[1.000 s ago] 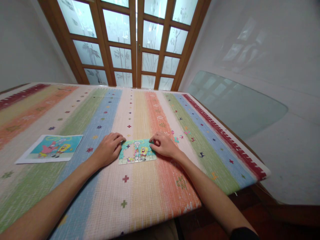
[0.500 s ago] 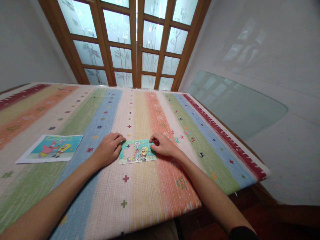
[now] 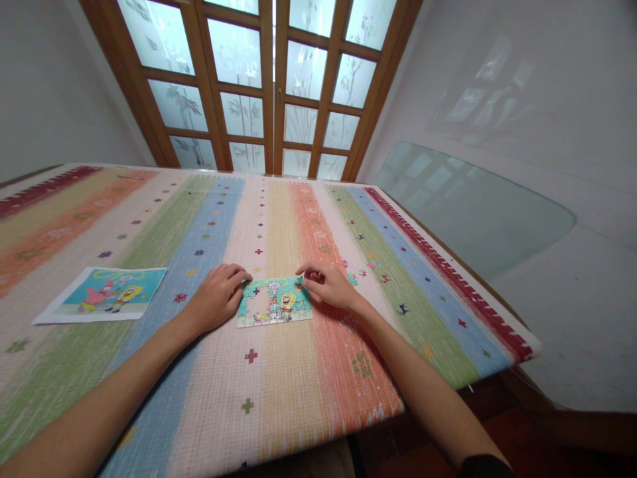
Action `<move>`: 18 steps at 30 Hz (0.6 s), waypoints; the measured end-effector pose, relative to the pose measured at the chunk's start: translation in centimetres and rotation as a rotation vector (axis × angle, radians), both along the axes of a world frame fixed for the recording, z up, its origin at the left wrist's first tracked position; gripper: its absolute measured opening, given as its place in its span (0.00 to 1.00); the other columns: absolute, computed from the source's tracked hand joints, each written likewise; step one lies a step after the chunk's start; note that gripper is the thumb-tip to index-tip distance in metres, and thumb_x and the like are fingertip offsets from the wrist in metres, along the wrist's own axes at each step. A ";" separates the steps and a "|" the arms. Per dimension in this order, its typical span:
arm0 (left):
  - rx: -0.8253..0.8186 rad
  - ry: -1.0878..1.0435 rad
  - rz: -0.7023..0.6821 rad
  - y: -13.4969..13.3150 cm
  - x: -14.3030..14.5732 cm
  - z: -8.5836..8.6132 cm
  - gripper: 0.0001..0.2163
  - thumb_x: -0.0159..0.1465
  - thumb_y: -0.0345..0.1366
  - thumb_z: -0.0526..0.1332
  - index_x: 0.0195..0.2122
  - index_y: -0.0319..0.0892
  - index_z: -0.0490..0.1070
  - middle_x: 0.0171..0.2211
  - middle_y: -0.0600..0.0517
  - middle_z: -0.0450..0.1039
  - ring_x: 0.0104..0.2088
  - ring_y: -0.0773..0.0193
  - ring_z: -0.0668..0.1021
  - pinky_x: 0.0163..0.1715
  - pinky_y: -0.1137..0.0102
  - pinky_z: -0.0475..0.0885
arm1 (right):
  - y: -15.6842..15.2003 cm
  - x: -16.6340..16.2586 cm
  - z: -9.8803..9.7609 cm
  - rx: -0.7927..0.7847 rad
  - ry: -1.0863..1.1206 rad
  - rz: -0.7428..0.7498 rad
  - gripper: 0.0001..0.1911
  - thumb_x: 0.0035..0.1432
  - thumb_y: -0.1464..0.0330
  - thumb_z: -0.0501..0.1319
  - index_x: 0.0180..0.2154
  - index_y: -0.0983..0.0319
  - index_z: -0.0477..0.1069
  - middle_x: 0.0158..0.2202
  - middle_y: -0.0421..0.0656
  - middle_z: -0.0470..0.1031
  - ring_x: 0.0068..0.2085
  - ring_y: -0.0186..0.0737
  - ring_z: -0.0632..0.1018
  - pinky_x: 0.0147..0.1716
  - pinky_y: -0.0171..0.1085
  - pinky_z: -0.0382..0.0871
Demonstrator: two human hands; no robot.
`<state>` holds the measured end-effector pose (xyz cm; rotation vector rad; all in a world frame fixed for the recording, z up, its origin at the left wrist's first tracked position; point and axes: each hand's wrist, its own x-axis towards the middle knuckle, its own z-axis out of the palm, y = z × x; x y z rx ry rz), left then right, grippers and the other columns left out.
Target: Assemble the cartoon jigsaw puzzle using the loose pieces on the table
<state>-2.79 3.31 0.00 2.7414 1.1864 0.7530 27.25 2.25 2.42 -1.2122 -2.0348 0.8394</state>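
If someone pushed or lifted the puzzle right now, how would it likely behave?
The puzzle would probably slide rather than tip, lying flat on the tablecloth. Lifted, it may sag or split, given its visible seams and the gap in its left half.

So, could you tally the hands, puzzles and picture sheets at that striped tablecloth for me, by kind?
Hands, the left hand and right hand: 2
Partly filled jigsaw puzzle: 1
Printed picture sheet: 1
Total: 4, leaving out the loose pieces beyond the right hand, too small to count.
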 end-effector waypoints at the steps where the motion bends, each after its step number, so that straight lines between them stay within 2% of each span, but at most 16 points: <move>1: 0.000 0.000 -0.001 0.0 0.0 0.0 0.12 0.68 0.30 0.49 0.44 0.41 0.72 0.43 0.43 0.73 0.45 0.49 0.74 0.45 0.54 0.69 | 0.0 0.1 0.0 0.005 -0.012 -0.005 0.09 0.58 0.75 0.62 0.40 0.62 0.77 0.31 0.40 0.76 0.30 0.35 0.71 0.32 0.35 0.63; 8: 0.017 0.011 0.004 0.0 0.0 -0.1 0.11 0.69 0.31 0.49 0.44 0.42 0.71 0.44 0.44 0.73 0.45 0.50 0.74 0.45 0.56 0.69 | -0.1 0.3 -0.4 0.000 -0.103 -0.059 0.07 0.57 0.74 0.64 0.38 0.64 0.82 0.35 0.46 0.82 0.33 0.37 0.76 0.35 0.37 0.67; 18: 0.005 0.004 0.001 0.0 0.0 -0.1 0.11 0.68 0.30 0.49 0.44 0.42 0.71 0.43 0.44 0.73 0.45 0.50 0.74 0.45 0.56 0.69 | -0.3 0.6 -0.3 0.095 -0.225 -0.050 0.13 0.51 0.79 0.64 0.35 0.61 0.83 0.32 0.44 0.80 0.30 0.37 0.73 0.34 0.38 0.66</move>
